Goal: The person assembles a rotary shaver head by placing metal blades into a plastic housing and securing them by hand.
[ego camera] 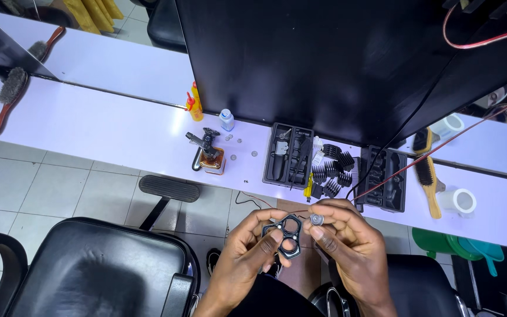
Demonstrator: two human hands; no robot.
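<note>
My left hand grips a black flat clipper part with round openings, held over my lap. My right hand pinches a small round grey piece at the upper right edge of that part; a thin red wire runs from near it up to the right. Both hands are close together, below the white counter.
On the counter lie a black tray of clipper pieces, loose black guard combs, a second black tray, a wooden brush, two white rolls, small bottles and an upright clipper body. A black barber chair stands at left.
</note>
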